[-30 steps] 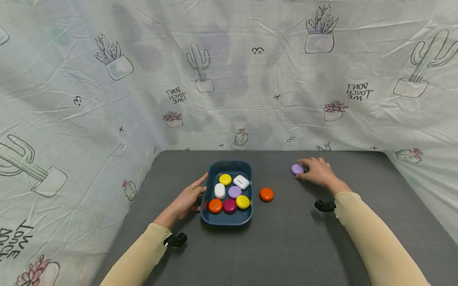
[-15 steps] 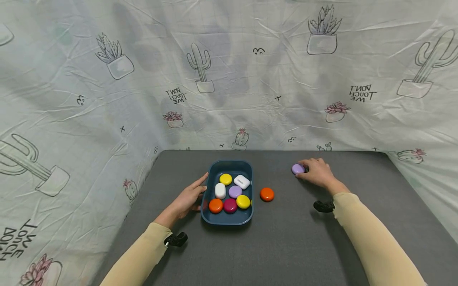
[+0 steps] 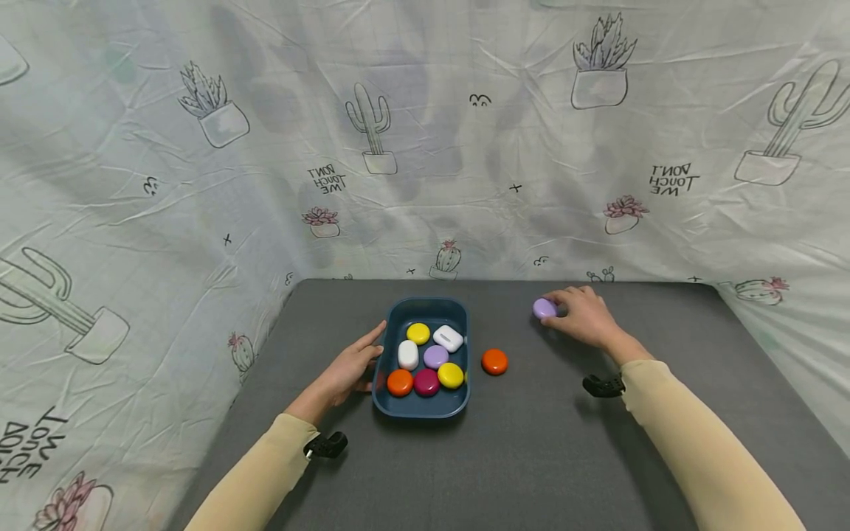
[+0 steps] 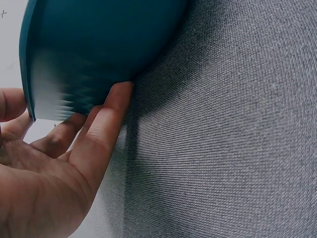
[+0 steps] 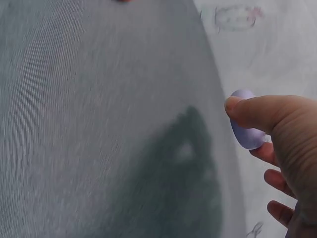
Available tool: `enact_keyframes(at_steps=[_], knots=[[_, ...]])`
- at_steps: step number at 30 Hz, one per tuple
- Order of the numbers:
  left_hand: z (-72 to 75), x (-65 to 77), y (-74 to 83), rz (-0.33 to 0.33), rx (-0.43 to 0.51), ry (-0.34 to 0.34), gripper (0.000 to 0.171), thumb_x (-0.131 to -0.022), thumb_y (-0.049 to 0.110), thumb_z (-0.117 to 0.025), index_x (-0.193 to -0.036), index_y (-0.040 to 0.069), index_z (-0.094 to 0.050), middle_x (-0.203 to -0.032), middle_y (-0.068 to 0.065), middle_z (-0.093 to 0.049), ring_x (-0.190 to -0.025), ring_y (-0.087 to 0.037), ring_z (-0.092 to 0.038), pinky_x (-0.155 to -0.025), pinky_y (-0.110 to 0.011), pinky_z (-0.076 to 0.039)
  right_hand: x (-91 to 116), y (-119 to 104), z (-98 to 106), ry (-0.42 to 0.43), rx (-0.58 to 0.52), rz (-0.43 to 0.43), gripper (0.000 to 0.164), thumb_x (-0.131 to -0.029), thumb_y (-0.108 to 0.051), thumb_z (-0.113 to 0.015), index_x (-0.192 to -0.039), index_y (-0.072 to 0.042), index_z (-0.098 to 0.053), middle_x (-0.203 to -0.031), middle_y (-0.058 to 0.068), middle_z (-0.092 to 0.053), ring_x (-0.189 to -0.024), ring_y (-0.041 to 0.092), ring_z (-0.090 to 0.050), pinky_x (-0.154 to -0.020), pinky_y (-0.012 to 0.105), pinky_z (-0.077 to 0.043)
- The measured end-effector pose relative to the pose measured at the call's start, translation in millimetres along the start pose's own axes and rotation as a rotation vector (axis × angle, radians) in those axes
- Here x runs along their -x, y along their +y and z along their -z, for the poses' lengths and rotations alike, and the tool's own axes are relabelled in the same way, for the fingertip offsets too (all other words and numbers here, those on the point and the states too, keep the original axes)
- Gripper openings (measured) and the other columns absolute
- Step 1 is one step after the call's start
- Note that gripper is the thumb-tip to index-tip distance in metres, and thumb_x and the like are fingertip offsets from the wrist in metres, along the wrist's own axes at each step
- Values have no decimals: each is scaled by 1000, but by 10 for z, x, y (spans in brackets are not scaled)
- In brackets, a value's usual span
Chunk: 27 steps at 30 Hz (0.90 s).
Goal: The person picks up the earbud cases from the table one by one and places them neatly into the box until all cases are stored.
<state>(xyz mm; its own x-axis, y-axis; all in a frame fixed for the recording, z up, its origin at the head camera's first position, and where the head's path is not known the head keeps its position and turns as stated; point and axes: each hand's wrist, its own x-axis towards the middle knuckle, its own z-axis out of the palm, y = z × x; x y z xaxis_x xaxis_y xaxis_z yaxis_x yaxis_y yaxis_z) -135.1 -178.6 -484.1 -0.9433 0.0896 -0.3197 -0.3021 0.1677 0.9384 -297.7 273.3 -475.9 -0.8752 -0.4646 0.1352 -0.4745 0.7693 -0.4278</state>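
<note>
My right hand (image 3: 584,316) pinches a glossy lilac rounded disc (image 3: 544,308) between thumb and fingers near the back of the table. In the right wrist view, the thumb crosses the face of the lilac disc (image 5: 246,131), and the hand's shadow falls on the cloth apart from it. My left hand (image 3: 341,375) rests against the left side of a dark blue tray (image 3: 420,409). From the left wrist, its fairly straight fingers (image 4: 96,131) touch the tray's outer wall (image 4: 99,54), one of them low by the base.
Several glossy pieces lie in the tray, among them a crimson disc (image 3: 426,382), a yellow disc (image 3: 418,333) and a white oblong (image 3: 408,355). An orange disc (image 3: 494,362) sits on the grey table (image 3: 505,457), right of the tray. A cactus-print curtain (image 3: 425,147) hangs behind.
The right hand has taken up the lilac disc and shifted it slightly left and away from the table. The left hand and the tray have stayed in place.
</note>
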Motion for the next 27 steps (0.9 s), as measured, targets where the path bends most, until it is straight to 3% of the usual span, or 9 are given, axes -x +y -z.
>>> enact_keyframes(at_steps=[7, 17, 27], knots=[[17, 5, -3, -6, -1, -3, 55, -110, 29, -44, -160, 45, -29, -167, -9, -24, -132, -37, -50, -78, -45, -56, -42, -407, 61, 16, -16, 100, 54, -88, -31, -82, -136, -10, -67, -127, 14, -64, -123, 41, -43, -96, 60, -31], [26, 14, -16, -5, -4, -4, 55, -110, 29, -44, -160, 46, -29, -167, -9, -24, -133, -38, -49, -78, -44, -56, -28, -999, 27, -41, -45, 265, 51, -86, -31, -85, -132, -16, -70, -125, 10, -65, -117, 33, -47, -97, 57, -35], [46, 16, -33, -8, 7, -15, 55, -110, 29, -44, -160, 45, -29, -166, -10, -26, -133, -37, -49, -78, -43, -56, -23, -1380, -58, -104, -47, 376, 50, -87, -30, -84, -134, -20, -70, -125, 3, -64, -121, 29, -45, -100, 55, -36]])
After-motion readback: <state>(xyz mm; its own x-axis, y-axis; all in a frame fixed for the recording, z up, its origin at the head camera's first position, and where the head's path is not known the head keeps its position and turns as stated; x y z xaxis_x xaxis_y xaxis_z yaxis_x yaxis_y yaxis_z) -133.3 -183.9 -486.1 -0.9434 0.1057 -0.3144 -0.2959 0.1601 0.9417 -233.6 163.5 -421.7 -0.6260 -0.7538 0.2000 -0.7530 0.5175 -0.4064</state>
